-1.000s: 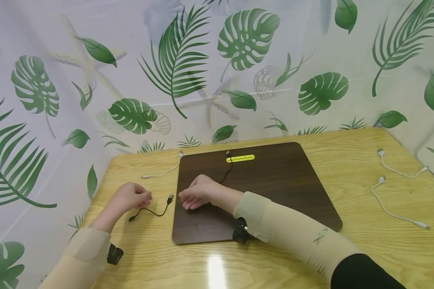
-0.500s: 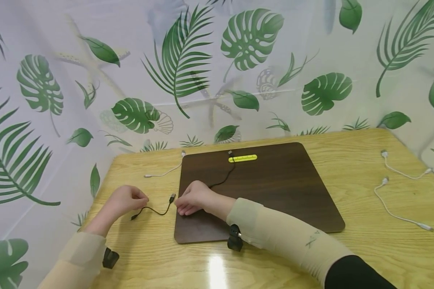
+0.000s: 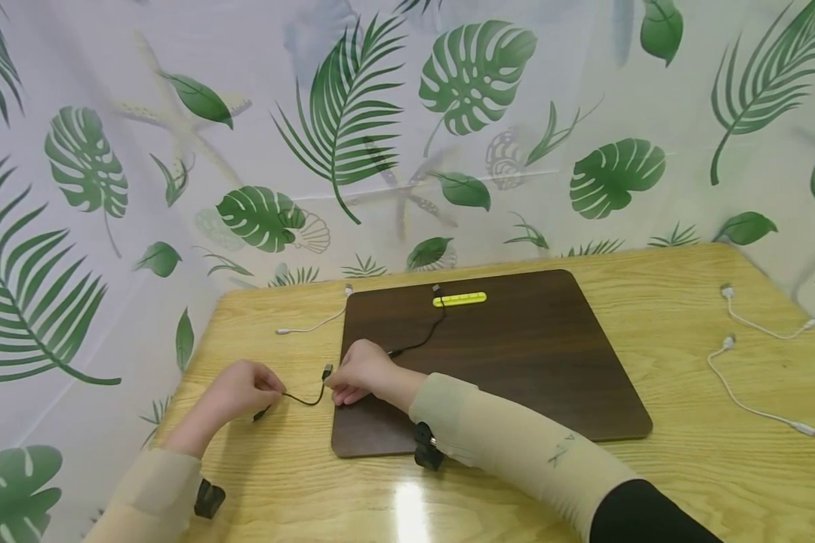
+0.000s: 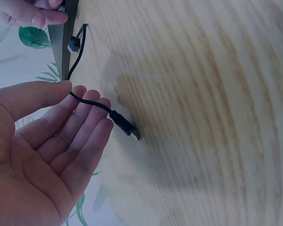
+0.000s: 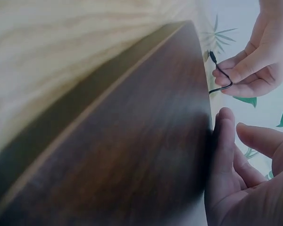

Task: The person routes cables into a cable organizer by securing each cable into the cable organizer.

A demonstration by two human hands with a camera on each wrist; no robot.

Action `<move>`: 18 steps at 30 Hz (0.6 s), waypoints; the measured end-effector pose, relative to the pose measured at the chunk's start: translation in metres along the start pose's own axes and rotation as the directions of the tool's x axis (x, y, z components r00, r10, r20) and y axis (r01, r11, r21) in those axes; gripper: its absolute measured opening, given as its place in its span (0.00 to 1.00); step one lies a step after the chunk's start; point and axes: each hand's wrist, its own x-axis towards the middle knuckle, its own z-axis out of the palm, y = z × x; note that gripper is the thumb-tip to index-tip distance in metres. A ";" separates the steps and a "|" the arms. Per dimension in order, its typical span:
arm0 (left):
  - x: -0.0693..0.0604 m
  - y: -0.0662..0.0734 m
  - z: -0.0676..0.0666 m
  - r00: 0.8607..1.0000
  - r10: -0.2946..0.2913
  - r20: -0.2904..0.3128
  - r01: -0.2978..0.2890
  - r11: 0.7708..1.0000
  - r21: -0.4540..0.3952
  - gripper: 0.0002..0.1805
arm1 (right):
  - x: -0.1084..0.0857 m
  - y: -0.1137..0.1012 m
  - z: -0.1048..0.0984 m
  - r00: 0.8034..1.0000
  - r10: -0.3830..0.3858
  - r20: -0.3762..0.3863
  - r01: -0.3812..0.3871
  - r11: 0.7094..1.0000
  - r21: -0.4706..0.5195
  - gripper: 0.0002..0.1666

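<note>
Left hand (image 3: 243, 388) pinches a thin black cable (image 3: 306, 403) left of the frame's centre; the right hand (image 3: 365, 371), thumb and forefinger parted, holds nothing beside its plug (image 3: 327, 371).
Light and limp, the smooth cord may slip; its stiff plug looks the surest grip, between pale-grained desk (image 3: 292, 490) and dark, round-cornered board (image 3: 516, 354).

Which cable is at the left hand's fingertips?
The thin black cable left of the dark-brown rectangular board. The other black cable lies on the board; the three remaining cables are white.
</note>
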 end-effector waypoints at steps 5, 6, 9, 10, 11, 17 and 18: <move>-0.003 0.001 0.005 1.000 0.009 0.017 -0.008 1.000 -0.021 0.03 | 0.005 -0.001 0.005 0.998 -0.015 -0.053 0.007 0.988 -0.155 0.14; -0.003 0.001 0.006 1.000 0.009 0.018 -0.009 1.000 -0.022 0.03 | 0.006 -0.002 0.006 0.998 -0.025 -0.059 0.013 0.978 -0.206 0.16; -0.005 0.002 0.008 1.000 0.009 0.016 -0.008 1.000 -0.016 0.03 | 0.006 -0.005 0.009 0.994 -0.077 -0.073 0.045 0.929 -0.367 0.22; -0.005 0.002 0.009 1.000 0.010 0.018 -0.010 1.000 -0.017 0.03 | 0.006 -0.006 0.010 0.993 -0.095 -0.076 0.055 0.908 -0.415 0.23; -0.006 0.002 0.009 1.000 0.013 0.019 -0.012 1.000 -0.016 0.03 | 0.005 -0.006 0.012 0.991 -0.111 -0.080 0.062 0.884 -0.463 0.24; -0.009 0.004 0.012 0.999 0.035 0.031 -0.034 0.999 -0.025 0.03 | 0.006 -0.009 0.020 0.978 -0.185 -0.098 0.067 0.721 -0.690 0.26; -0.010 0.004 0.012 0.999 0.038 0.032 -0.038 0.999 -0.026 0.04 | 0.006 -0.009 0.021 0.977 -0.191 -0.100 0.064 0.700 -0.711 0.26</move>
